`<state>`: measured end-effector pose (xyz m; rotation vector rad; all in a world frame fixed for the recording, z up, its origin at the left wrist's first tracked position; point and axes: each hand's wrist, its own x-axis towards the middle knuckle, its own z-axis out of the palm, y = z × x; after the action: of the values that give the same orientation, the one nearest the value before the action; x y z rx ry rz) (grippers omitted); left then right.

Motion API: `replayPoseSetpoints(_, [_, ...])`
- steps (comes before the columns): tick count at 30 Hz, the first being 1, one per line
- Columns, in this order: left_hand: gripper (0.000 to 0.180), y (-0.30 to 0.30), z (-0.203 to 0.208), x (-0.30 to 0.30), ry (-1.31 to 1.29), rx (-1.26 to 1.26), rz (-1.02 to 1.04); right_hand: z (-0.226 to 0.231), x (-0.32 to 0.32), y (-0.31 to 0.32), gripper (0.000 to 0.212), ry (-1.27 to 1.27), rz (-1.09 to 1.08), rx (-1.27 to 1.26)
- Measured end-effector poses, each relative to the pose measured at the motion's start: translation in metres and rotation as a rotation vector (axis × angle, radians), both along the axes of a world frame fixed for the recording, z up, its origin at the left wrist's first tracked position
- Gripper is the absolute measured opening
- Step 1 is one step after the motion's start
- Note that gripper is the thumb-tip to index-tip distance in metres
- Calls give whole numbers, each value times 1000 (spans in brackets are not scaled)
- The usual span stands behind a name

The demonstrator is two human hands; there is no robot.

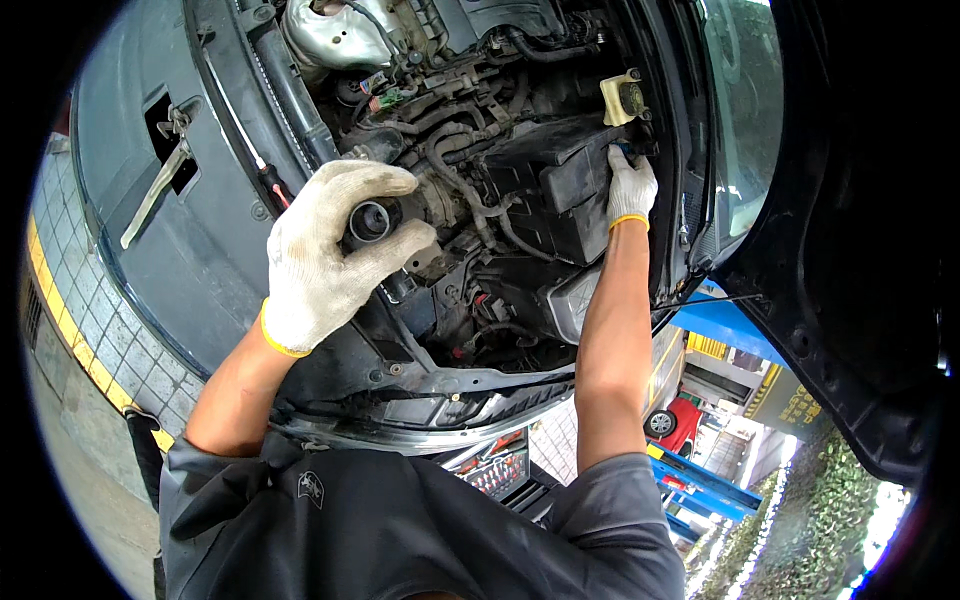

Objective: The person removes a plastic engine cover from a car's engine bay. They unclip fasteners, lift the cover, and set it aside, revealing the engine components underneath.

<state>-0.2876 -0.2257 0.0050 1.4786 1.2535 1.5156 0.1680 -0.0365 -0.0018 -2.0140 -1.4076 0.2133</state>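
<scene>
My left hand (322, 245), in a white knit glove with a yellow cuff, is over the front edge of the engine bay. Its thumb and fingers curl around a short black cylinder (371, 221) with a shiny ring at its end. I cannot make out what kind of thing it is. Deeper in the bay my right hand (632, 188), gloved alike, reaches down beside a black box-shaped cover (575, 185). The yellowed fluid reservoir (622, 98) is just beyond its fingers. A small bluish bit shows at the fingertips, which are partly hidden.
A screwdriver (272, 185) with a red and black handle lies along the car's front panel (215, 260). The raised hood (850, 250) hangs at the right. Hoses (445, 150) cross the engine bay. A tool tray (500, 472) stands below the bumper, and a red car (672, 425) is farther off.
</scene>
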Motion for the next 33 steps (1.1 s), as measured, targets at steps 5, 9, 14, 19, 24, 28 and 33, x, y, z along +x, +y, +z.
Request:
replayPoseSetpoints(5, [45, 1, -3, 0, 34, 32, 23, 2, -26, -1, 49, -5, -76, 48])
replayPoseSetpoints(9, [47, 2, -3, 1, 19, 34, 4, -4, -7, -2, 44, -148, -49, 102])
replayPoseSetpoints(14, [46, 3, -4, 2, 7, 74, 30, 33, -33, -5, 22, 249, -2, -117])
replayPoseSetpoints(19, [49, 4, -6, 0, 36, 109, 7, 47, -26, 2, 14, 765, -34, -201])
replayPoseSetpoints(24, [49, 4, -7, 0, 45, 130, 6, 26, 8, 5, 21, 1084, -12, -52])
replayPoseSetpoints(28, [47, 5, -7, 4, 19, 116, 8, 9, -5, 0, 17, 881, 69, 107])
replayPoseSetpoints(33, [44, 3, -6, 1, 27, 83, 12, 20, -11, 5, 19, 1036, -16, 42])
